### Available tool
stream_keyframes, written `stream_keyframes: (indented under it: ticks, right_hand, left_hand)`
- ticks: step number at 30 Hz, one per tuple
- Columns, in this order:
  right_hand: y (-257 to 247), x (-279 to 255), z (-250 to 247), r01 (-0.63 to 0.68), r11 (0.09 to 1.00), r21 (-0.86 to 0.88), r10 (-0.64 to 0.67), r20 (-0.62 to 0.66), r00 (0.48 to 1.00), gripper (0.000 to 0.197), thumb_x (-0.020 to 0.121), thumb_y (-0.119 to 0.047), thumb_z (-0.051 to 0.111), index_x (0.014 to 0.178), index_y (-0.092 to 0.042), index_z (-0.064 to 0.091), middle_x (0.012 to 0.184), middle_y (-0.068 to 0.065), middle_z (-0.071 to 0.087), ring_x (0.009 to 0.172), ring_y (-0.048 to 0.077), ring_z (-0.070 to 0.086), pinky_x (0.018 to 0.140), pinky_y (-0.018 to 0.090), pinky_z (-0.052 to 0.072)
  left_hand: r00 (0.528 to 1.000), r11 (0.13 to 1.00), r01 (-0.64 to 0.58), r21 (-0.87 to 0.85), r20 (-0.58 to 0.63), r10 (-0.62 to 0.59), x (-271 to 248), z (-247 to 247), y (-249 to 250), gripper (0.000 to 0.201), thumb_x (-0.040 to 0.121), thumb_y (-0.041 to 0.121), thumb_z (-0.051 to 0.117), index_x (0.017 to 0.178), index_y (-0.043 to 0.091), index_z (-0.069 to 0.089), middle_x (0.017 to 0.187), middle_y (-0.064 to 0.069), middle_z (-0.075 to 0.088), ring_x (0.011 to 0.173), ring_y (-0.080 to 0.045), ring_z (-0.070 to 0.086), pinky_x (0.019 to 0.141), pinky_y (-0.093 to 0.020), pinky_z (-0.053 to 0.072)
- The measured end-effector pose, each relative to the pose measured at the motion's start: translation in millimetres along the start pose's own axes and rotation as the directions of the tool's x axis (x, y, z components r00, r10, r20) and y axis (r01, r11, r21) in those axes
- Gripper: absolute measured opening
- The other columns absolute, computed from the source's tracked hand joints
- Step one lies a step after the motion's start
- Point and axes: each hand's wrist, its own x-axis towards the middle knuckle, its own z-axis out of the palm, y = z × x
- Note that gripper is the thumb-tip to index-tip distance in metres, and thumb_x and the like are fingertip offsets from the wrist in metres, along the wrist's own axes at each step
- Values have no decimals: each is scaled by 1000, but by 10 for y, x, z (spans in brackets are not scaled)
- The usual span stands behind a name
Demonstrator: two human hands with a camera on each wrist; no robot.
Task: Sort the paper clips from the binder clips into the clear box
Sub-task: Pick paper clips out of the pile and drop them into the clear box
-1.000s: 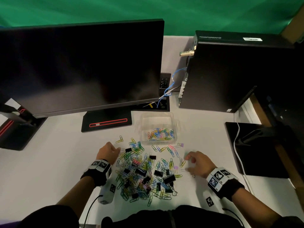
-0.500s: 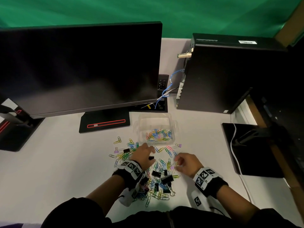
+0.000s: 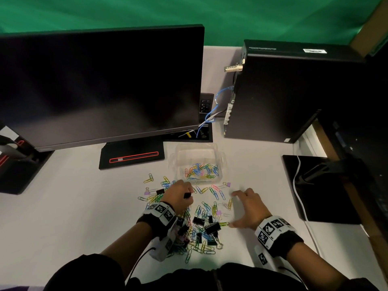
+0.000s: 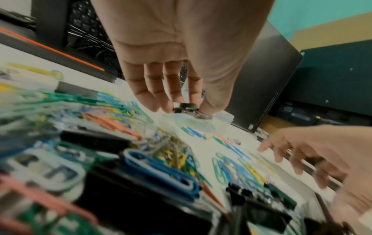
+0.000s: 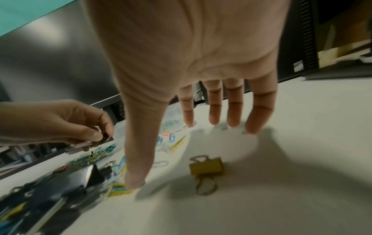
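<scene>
A mixed pile of coloured paper clips and black binder clips (image 3: 202, 227) lies on the white table. Behind it stands the clear box (image 3: 177, 158), with paper clips (image 3: 201, 171) inside. My left hand (image 3: 186, 195) hovers over the pile's far side, just in front of the box. It pinches a small black binder clip (image 4: 185, 106) between thumb and fingertips (image 4: 186, 109); the same pinch shows in the right wrist view (image 5: 104, 138). My right hand (image 3: 239, 208) is open and spread to the right of the pile. Its thumb (image 5: 133, 181) touches the table beside a yellow paper clip. A yellowish binder clip (image 5: 205, 167) lies under its palm.
A monitor (image 3: 100, 85) on its stand (image 3: 132, 156) fills the back left. A black computer case (image 3: 283, 91) stands at the back right, with cables between the two. A black pad (image 3: 319, 187) with a white cable lies at the right. Loose paper clips (image 3: 214, 192) lie scattered between box and pile.
My left hand moved right from the pile's left edge to its far middle and now pinches a black binder clip. My right hand uncurled and spread its fingers.
</scene>
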Motion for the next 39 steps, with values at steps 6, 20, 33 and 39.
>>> stream_keyframes:
  ticks: [6,20,33,39]
  right_hand:
    - [135,-84,81,-40,989,143,30,70,997,94,55,-28,84,134,-25,33,120,3,28,113,21,45,94,29,46]
    - [20,227,75,109,956,271,-84,-100,991,61,65,-4,77,119,-19,55,96,1,46,69,0,43,62,5,33]
    - [-72,178,31,91,992,88,-94,33,995,68,68,-15,74,129,-22,46,112,-1,39,119,19,44,99,26,38]
    - [-361,339,51,149,983,106,-159,91,983,70,73,-10,70,135,-20,40,114,4,35,124,23,42,95,17,33]
  left_hand:
    - [993,995,32,-89,-109,-42,-99,-229,-262,15,85,16,57,100,14,61,99,-5,58,79,-16,52,73,-22,41]
    - [956,977,210,-20,-204,-210,-460,-484,-919,17,80,8,62,97,9,65,99,-12,60,85,-24,57,74,-23,39]
    - [970,978,172,117,-191,-148,-487,-310,-736,48,75,28,67,120,21,51,118,-6,47,111,-24,46,95,-36,43]
    - [995,988,-25,151,101,9,-332,-154,-447,54,81,18,61,132,18,43,125,-5,44,113,-20,47,100,-26,40]
